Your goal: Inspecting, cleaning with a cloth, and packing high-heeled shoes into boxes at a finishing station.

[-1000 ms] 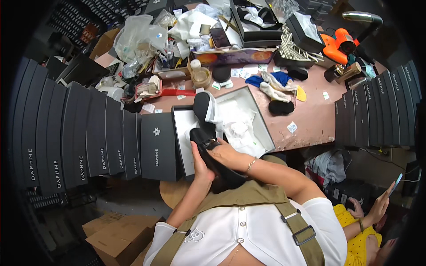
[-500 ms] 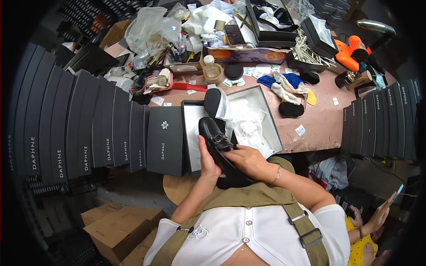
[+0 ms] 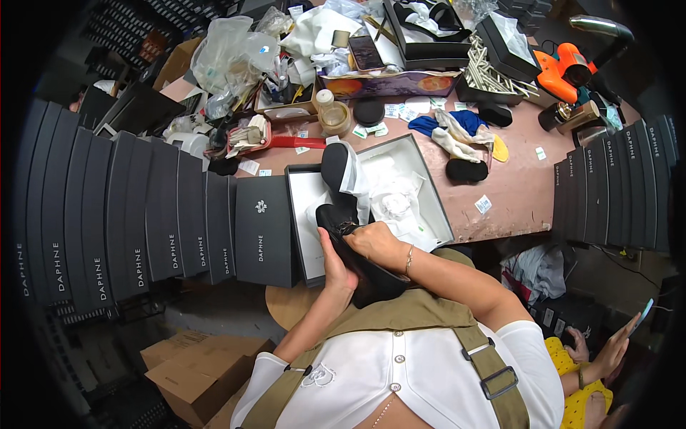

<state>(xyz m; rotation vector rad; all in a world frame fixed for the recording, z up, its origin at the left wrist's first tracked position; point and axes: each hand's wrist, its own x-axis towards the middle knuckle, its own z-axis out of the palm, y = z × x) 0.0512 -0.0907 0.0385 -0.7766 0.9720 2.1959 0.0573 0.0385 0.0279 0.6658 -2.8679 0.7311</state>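
Observation:
A black loafer (image 3: 331, 216) with a metal bit across its vamp is held toe away from me, above the near edge of an open shoebox. My left hand (image 3: 334, 261) grips its left side, thumb pointing up along it. My right hand (image 3: 375, 243) is closed at the shoe's opening, knuckles up by the metal bit; its fingertips are hidden, so what they grasp cannot be made out. In the grey box (image 3: 433, 214) lies a second black shoe (image 3: 334, 164), sole up and partly wrapped in white tissue, beside crumpled tissue paper (image 3: 394, 204).
Dark shoeboxes (image 3: 161, 207) stand in a row on the left, and more (image 3: 607, 189) on the right. Farther back are a jar (image 3: 332, 114), cloths (image 3: 457, 136), a tray of pale sticks (image 3: 493, 71) and an orange tool (image 3: 564, 71). A co-worker's hand (image 3: 611, 350) holds a phone at lower right.
My right hand has moved left and up along the loafer toward the metal bit, its fingers now more curled. My left hand still holds the shoe, which has shifted slightly.

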